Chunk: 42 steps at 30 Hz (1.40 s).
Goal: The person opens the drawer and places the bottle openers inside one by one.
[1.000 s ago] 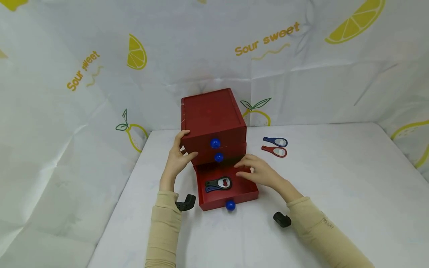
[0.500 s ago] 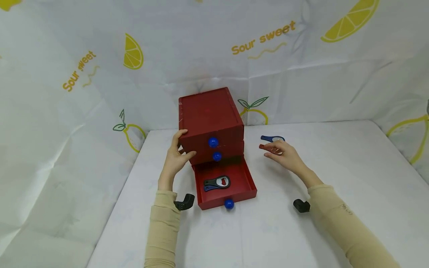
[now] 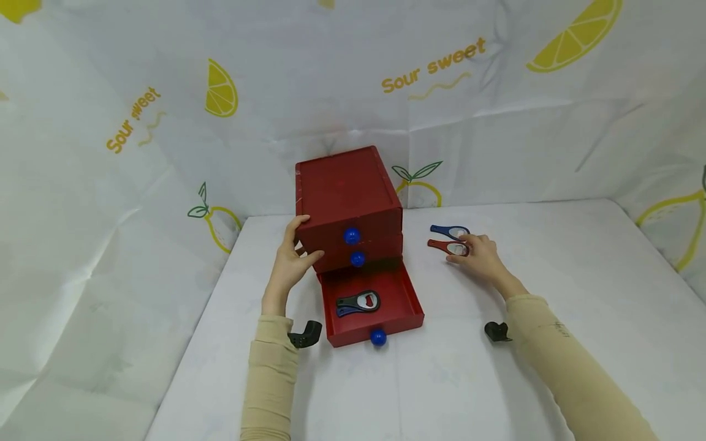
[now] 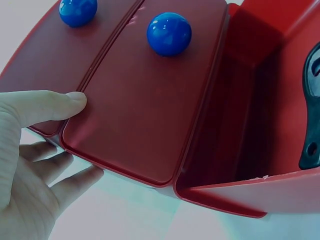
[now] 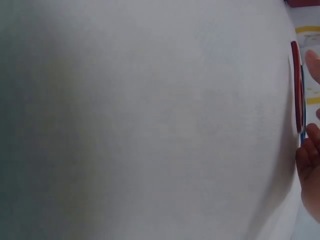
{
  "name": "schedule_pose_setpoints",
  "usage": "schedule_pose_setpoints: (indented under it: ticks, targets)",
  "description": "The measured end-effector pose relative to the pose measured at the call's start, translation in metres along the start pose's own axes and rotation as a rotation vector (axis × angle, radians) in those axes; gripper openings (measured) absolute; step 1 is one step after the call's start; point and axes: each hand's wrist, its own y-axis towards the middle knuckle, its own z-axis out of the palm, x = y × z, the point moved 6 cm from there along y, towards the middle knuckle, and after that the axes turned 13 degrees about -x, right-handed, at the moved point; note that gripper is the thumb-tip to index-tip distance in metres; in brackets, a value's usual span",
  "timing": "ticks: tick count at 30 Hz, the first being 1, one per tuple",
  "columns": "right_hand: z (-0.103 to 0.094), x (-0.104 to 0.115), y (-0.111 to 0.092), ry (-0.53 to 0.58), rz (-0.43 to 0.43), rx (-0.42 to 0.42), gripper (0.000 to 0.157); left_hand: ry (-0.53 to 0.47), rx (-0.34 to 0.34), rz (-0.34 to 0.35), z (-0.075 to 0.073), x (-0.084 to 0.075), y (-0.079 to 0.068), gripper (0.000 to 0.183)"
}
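My left hand [image 3: 288, 260] holds the left front corner of a red drawer cabinet [image 3: 347, 184]. Its thumb presses the front, and the other fingers lie along the side [image 4: 40, 170]. The bottom drawer [image 3: 397, 288] is pulled out. Inside it lies a black bottle opener [image 3: 361, 300], overlapping a blue bottle opener [image 3: 346, 311]. To the cabinet's right, my right hand [image 3: 481, 257] is at the round end of a red bottle opener [image 3: 439, 244], thumb and fingers apart around it. Another blue bottle opener [image 3: 443, 229] lies just behind, parallel to the red one.
Blue ball knobs mark the upper drawer [image 3: 352, 236], the middle drawer [image 3: 358, 259] and the bottom drawer's front. A white table [image 3: 441, 380] carries everything. Behind it hangs a white sheet [image 3: 331, 79] printed with lemons. Black camera mounts [image 3: 306, 334] stick out at both wrists.
My right hand has moved right, from above the open drawer to the red bottle opener, then further along to its round end. My left hand keeps its hold on the cabinet.
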Motion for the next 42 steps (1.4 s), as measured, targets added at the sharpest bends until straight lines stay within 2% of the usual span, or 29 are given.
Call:
schedule_pose_setpoints:
  ticks: [4,16,25,29,36,42]
  targets:
    - [0.003,-0.008,-0.001,-0.029,0.052,0.026,0.075,-0.004,-0.001,0.004,0.001,0.0,0.0,0.073]
    - [0.001,-0.013,0.002,-0.069,0.062,-0.012,0.062,-0.011,-0.009,0.011,0.001,0.001,0.001,0.073]
    - [-0.007,-0.009,-0.004,-0.099,0.096,0.026,0.06,-0.023,-0.008,0.002,0.001,-0.001,0.001,0.072]
    - [-0.014,-0.007,-0.009,-0.088,0.085,0.022,0.059,-0.03,-0.006,-0.01,0.001,0.0,0.0,0.072]
    - [-0.03,0.002,-0.021,-0.026,0.019,-0.039,0.057,-0.019,-0.005,-0.013,0.001,0.001,0.0,0.072]
    - [-0.043,0.021,-0.032,0.021,-0.038,-0.091,0.056,-0.007,-0.006,-0.011,0.002,0.002,0.001,0.074]
